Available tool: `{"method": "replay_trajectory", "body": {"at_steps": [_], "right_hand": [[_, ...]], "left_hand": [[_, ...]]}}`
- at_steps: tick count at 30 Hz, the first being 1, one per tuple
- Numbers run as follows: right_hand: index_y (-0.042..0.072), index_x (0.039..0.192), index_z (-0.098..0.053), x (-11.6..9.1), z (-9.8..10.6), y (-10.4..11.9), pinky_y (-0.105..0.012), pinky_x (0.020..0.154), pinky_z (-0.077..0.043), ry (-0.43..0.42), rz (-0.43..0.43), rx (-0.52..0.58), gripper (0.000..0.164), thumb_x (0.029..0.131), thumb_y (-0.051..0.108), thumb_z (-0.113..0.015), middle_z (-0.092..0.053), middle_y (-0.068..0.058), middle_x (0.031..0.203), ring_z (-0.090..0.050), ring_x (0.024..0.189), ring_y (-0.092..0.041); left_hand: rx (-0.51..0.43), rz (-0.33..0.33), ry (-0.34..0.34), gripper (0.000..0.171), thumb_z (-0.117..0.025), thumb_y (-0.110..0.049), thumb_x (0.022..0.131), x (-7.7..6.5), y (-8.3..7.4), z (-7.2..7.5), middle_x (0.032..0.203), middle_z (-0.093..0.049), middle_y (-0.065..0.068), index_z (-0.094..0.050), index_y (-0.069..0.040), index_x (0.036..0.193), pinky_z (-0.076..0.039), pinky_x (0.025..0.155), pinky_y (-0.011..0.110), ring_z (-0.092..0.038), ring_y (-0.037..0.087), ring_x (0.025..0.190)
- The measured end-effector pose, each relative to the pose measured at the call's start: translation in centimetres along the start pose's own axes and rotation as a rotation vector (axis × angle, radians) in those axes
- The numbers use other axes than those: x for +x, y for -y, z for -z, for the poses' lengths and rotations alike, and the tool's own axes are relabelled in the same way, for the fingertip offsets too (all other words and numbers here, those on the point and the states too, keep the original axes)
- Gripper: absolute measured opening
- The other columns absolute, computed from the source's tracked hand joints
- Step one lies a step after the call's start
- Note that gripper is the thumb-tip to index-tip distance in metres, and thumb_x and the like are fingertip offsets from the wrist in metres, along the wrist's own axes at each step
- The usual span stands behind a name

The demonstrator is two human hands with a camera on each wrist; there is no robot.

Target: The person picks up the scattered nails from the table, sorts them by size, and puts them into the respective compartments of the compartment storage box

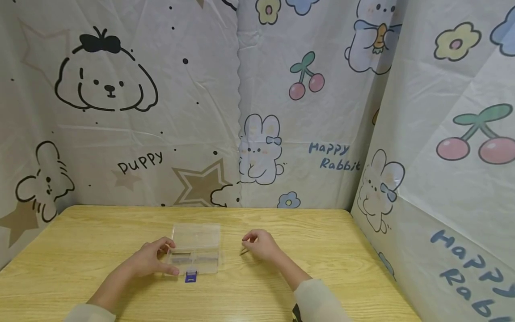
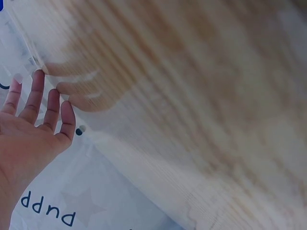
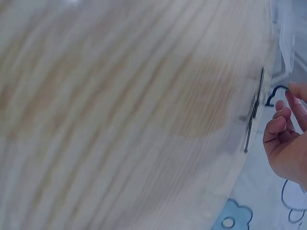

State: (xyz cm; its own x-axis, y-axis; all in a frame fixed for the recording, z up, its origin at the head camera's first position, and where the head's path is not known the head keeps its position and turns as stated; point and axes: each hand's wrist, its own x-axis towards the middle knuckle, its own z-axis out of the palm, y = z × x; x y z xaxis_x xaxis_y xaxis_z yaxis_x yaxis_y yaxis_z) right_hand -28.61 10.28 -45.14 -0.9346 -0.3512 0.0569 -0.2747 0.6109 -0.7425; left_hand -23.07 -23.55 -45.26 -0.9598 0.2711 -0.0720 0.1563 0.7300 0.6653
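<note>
The clear box [image 1: 206, 269] sits on the worktop [image 1: 306, 232], its lid [image 1: 197, 235] open on the far side and its purple latch [image 1: 191, 277] at the near edge. Inside the box, towards the left, lies one thin dark stick [image 1: 181, 253]. Of the two hands, the left [image 1: 150, 259] grips the box at its left end — thumb at the near corner, fingers further back along the side. The right [image 1: 259, 246] is to the right of the box, fingers curled and the tips of thumb and forefinger drawn together; I cannot tell whether anything is pinched between them. Near those fingertips, right of the box, are a few loose sticks [image 3: 259, 93]. A printed curtain [image 1: 261, 103] hangs beyond the box.
</note>
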Motion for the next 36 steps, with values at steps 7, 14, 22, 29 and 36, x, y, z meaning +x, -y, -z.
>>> {"method": "replay_trajectory", "body": {"at_steps": [7, 14, 22, 29, 36], "right_hand": [[0.007, 0.097, -0.068, 0.0, 1.8, -1.9, -0.026, 0.059, -0.038, -0.045, -0.009, -0.017, 0.014, 0.089, 0.017, -0.062, -0.057, -0.004, 0.085, -0.046, 0.071, -0.014], [0.006, 0.095, -0.068, 0.3, 3.0, -3.8, -0.027, 0.064, -0.039, -0.121, -0.043, -0.038, 0.012, 0.088, 0.015, -0.063, -0.058, -0.005, 0.085, -0.047, 0.077, -0.015], [0.007, 0.098, -0.067, 0.8, 3.6, -5.1, -0.029, 0.064, -0.039, -0.162, -0.120, -0.064, 0.014, 0.089, 0.016, -0.062, -0.056, -0.006, 0.085, -0.047, 0.075, -0.017], [0.008, 0.100, -0.066, 1.5, 3.3, -5.3, -0.027, 0.061, -0.038, -0.154, -0.123, -0.091, 0.014, 0.090, 0.016, -0.061, -0.055, -0.005, 0.081, -0.045, 0.068, -0.015], [0.007, 0.104, -0.066, 2.1, 2.6, -4.8, -0.027, 0.061, -0.038, -0.126, -0.088, -0.165, 0.017, 0.088, 0.011, -0.061, -0.055, -0.006, 0.081, -0.046, 0.069, -0.016]], "left_hand": [[-0.019, 0.000, 0.008, 0.066, -0.084, -0.038, 0.064, -0.1, -0.2, 0.0, 0.113, -0.053, 0.014, -0.050, -0.011, 0.114, -0.041, 0.088, 0.052, -0.048, 0.032, 0.105], [-0.009, 0.011, 0.000, 0.065, -0.084, -0.039, 0.064, -0.1, -0.4, 0.1, 0.112, -0.053, 0.014, -0.051, -0.011, 0.113, -0.040, 0.087, 0.053, -0.047, 0.032, 0.105], [-0.009, 0.027, 0.006, 0.066, -0.084, -0.039, 0.063, -0.1, -0.5, 0.1, 0.112, -0.053, 0.013, -0.051, -0.012, 0.113, -0.040, 0.087, 0.053, -0.046, 0.032, 0.106], [-0.011, 0.015, 0.005, 0.066, -0.084, -0.039, 0.064, 0.0, -0.3, 0.1, 0.113, -0.053, 0.015, -0.051, -0.011, 0.114, -0.040, 0.088, 0.054, -0.046, 0.033, 0.106], [-0.023, 0.010, 0.008, 0.066, -0.084, -0.038, 0.064, -0.2, -0.1, 0.0, 0.114, -0.053, 0.015, -0.051, -0.011, 0.115, -0.040, 0.091, 0.054, -0.048, 0.033, 0.108]]}}
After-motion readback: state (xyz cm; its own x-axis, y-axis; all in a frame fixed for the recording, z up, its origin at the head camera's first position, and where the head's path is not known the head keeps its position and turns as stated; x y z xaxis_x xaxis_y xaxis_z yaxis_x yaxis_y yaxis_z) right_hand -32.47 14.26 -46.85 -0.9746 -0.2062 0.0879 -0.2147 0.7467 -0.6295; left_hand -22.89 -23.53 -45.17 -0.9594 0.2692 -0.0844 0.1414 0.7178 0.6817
